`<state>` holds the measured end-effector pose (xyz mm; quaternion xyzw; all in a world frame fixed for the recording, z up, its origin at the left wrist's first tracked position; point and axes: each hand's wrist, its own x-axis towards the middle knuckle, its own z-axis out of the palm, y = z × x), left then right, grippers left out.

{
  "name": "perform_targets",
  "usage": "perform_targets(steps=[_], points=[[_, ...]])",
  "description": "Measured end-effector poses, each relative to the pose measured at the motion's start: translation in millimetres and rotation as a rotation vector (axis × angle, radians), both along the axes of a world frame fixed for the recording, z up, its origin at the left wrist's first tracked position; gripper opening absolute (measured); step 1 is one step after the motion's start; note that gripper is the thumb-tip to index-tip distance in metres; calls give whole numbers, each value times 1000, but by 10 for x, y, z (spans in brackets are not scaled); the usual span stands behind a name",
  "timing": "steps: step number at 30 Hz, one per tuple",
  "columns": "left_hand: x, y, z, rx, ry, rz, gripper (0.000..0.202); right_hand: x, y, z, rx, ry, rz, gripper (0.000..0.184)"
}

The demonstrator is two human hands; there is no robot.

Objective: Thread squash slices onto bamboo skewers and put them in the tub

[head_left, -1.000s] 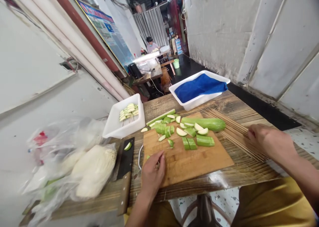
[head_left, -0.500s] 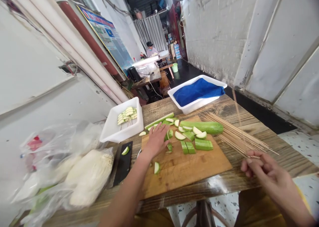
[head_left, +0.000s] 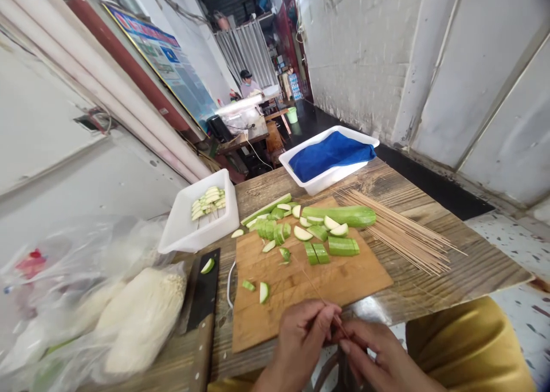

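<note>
Well, around the flat wooden cutting board (head_left: 344,278), a smooth white tray (head_left: 333,178) with rumpled blue cloth (head_left: 330,155) sits at 12 o'clock, straight slender skewers (head_left: 408,237) at 2, a cleaver (head_left: 201,300) at 9 with a crinkly clear bag (head_left: 141,317) beyond. Half-moon and blocky zucchini pieces (head_left: 303,233) clutter the board's 12 o'clock side; at 6, fingertips of left hand (head_left: 301,336) and right hand (head_left: 380,355) pinch 1 thin skewer (head_left: 315,287).

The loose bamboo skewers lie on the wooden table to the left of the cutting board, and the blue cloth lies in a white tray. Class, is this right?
Not quite: the loose bamboo skewers lie on the wooden table to the right of the cutting board, as the head view shows. The blue cloth does lie in a white tray.
</note>
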<state>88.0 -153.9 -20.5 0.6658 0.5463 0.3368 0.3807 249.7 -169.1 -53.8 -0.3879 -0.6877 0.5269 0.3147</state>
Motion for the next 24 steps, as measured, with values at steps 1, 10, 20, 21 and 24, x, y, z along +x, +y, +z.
perform_targets(steps=[1,10,20,21,24], points=[[-41,35,-29,98,90,-21,27,-32,14,20,-37,16,-30,26],[-368,693,-200,421,622,-59,64,-118,78,-81,-82,-28,-323,38],[-363,844,-258,386,586,-83,62,-35,135,-226,102,-26,-387,32],[-370,844,-270,401,571,-93,60,-35,140,-223,108,-31,-384,32],[-390,841,-294,437,549,-103,51,-46,155,-198,142,-48,-372,32]])
